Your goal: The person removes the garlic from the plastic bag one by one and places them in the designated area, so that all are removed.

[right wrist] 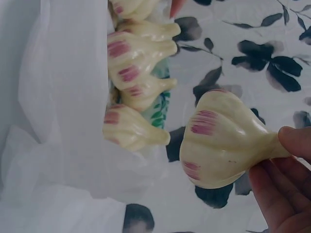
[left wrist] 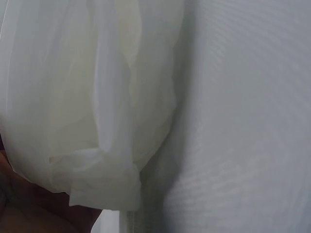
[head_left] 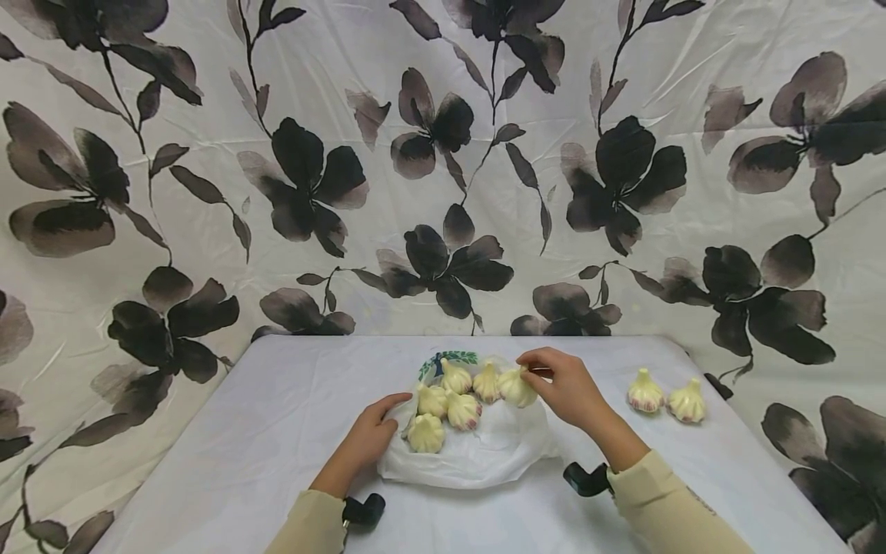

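My right hand (head_left: 564,385) pinches the stem of a garlic bulb (right wrist: 226,141), cream with pink-purple streaks. In the head view this bulb is at the right side of a white plastic bag (head_left: 477,465); the right wrist view has it apart from the others. Several more garlic bulbs (head_left: 464,412) lie grouped in the bag's opening, stems pointing various ways. At the bag's left edge, my left hand (head_left: 370,437) holds the plastic between thumb and fingers. Close up in the left wrist view, the bag's folds (left wrist: 114,121) hide most of that hand.
Two garlic bulbs (head_left: 645,391) (head_left: 687,402) stand side by side on the white-covered table (head_left: 291,408), right of my right forearm. Green print (head_left: 460,357) shows at the bag's far edge. A floral cloth (head_left: 443,154) hangs behind the table.
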The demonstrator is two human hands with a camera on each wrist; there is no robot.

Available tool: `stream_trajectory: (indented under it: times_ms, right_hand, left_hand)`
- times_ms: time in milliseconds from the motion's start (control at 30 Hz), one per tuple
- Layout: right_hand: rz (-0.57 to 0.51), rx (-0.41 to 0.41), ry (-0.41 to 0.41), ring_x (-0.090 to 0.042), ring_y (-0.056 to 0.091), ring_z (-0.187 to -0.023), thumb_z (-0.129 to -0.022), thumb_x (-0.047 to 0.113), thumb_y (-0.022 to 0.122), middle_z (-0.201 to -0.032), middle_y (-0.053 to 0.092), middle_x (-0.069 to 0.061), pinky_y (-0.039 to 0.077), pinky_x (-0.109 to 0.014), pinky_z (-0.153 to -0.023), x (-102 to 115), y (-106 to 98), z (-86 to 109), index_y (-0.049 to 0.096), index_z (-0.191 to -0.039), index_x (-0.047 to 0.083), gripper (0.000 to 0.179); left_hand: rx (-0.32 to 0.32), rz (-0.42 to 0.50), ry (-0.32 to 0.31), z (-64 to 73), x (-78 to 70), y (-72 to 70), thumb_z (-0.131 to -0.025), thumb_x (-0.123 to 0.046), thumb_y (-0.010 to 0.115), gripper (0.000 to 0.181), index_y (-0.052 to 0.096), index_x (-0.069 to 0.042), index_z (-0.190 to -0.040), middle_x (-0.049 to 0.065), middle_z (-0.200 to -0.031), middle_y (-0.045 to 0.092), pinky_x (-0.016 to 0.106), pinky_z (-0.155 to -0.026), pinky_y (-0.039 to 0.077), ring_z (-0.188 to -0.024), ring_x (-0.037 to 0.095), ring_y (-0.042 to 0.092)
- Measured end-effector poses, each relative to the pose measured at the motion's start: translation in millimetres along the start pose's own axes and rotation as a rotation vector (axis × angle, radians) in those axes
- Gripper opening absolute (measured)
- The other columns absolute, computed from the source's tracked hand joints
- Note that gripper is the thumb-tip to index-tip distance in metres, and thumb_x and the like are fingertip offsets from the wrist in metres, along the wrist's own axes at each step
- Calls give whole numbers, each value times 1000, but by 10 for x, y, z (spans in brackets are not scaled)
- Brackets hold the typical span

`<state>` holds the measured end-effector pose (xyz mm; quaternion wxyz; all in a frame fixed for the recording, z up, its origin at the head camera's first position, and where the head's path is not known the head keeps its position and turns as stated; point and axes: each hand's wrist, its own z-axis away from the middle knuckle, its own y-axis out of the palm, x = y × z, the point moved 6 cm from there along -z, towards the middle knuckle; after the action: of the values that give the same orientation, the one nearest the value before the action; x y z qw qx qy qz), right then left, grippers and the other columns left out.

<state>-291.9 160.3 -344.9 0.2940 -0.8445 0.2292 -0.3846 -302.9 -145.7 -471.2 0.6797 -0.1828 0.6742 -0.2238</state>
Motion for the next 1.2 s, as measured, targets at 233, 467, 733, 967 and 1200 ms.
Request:
stream_trajectory:
  times_ms: [233, 467, 733, 967, 1200]
  right_hand:
    - [-13, -17, 8, -21, 71, -95, -85, 6, 71, -104, 70, -6, 58, -26, -80, -34, -111, 25, 69, -107, 8, 22]
    - [13, -27, 17, -21, 70, -95, -85, 5, 71, -104, 70, -6, 59, -26, -80, -86, -225, 67, 69, -107, 8, 22]
    - [43, -55, 14, -22, 71, -93, -84, 3, 71, -103, 71, -7, 59, -29, -79, -197, -345, 133, 69, -106, 6, 22]
    - [72, -61, 61, -24, 71, -92, -86, 6, 70, -103, 71, -7, 59, -31, -78, -337, -460, 221, 69, -106, 9, 21]
    - [105, -46, 109, -26, 72, -92, -87, 7, 69, -104, 71, -9, 59, -33, -76, -484, -544, 298, 69, -107, 9, 20]
  left_hand:
    - [5, 6, 16, -11, 4, 2, -90, -2, 40, 54, 54, -24, -137, 9, -150, 44, 60, -114, 28, -143, 36, 33]
    - [7, 11, 16, -19, 1, 10, -90, -2, 40, 54, 54, -24, -137, 9, -150, 44, 60, -114, 28, -143, 36, 33]
    - [9, 10, 9, -17, 1, 0, -90, -2, 41, 54, 54, -23, -137, 9, -150, 45, 59, -115, 27, -143, 36, 33]
    - [14, 12, 8, -19, -20, -1, -90, -2, 40, 53, 54, -23, -137, 9, -150, 44, 59, -115, 27, -143, 35, 33]
    - [17, 7, 2, -12, -27, 9, -91, -2, 40, 53, 54, -23, -138, 10, -151, 44, 59, -115, 27, -144, 36, 32]
